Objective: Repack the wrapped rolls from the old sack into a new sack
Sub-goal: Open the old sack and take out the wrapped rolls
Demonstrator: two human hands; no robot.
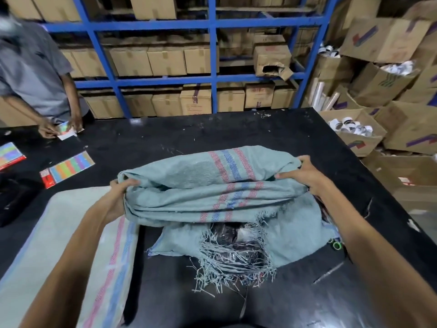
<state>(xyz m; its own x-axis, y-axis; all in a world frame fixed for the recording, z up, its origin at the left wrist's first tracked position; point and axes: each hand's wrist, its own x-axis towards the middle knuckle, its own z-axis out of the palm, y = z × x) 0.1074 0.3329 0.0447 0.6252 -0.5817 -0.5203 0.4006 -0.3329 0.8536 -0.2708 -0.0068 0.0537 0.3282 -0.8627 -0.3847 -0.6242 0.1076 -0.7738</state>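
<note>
The old sack point(203, 183), grey-green woven cloth with red and blue stripes, lies bunched on the black table point(260, 136). Its near side is torn and frayed, and dark plastic-wrapped rolls point(230, 242) show through the hole. My left hand point(118, 197) grips the folded cloth at the sack's left edge. My right hand point(305, 174) grips its bunched right edge. The new sack point(71, 233), pale with a pink and blue stripe, lies flat at the near left, partly under my left forearm.
Another person point(35, 74) stands at the far left of the table handling a small packet. Coloured sheet packs point(67, 170) lie at the left. A green tape ring point(336, 245) sits near my right arm. Blue racking with cartons stands behind; open cartons pile up on the right.
</note>
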